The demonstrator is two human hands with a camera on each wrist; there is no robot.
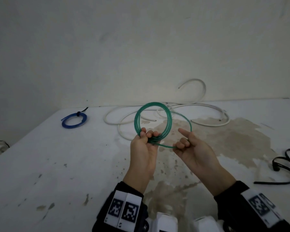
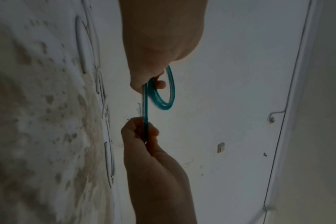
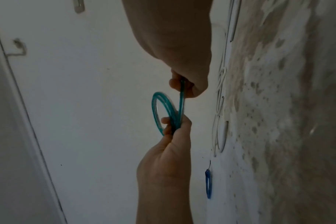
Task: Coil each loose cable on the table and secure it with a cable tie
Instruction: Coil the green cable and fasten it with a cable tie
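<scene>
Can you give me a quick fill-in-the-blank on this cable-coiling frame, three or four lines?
1. The left hand grips the coiled loops of the translucent ____ cable.
2. The right hand holds that cable's loose ____.
3. The coiled blue cable on the stained white table is already bound with a black cable ____.
4. The thick ____ cable by the wall lies uncoiled.

Missing words: green; end; tie; white

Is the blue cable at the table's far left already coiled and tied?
Yes. The blue cable lies in a flat coil, with a black cable tie cinched around it.
</scene>
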